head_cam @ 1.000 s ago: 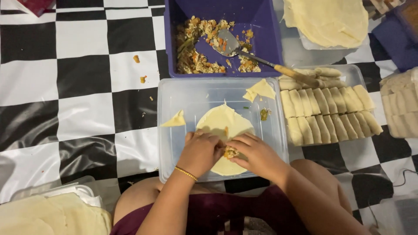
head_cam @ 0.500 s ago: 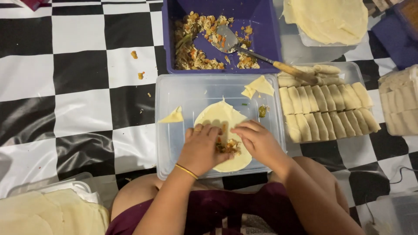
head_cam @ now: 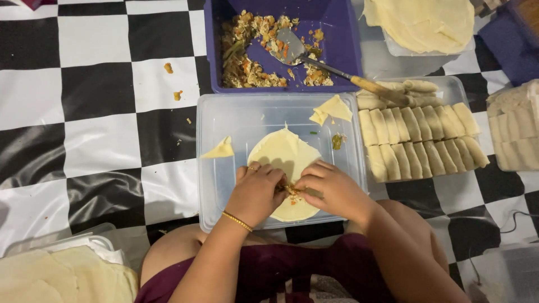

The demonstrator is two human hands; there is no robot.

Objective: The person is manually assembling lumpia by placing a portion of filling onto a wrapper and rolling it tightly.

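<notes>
Both hands, left (head_cam: 255, 193) and right (head_cam: 331, 189), are pinching together on the wrapper (head_cam: 286, 160) (filling (head_cam: 292, 192) between fingertips) over the lid (head_cam: 224, 120).

A pale round wrapper (head_cam: 287, 163) lies flat on the clear plastic lid (head_cam: 236, 120), its near edge lifted over a small heap of chopped filling (head_cam: 292, 191) near the lid's front rim.
</notes>
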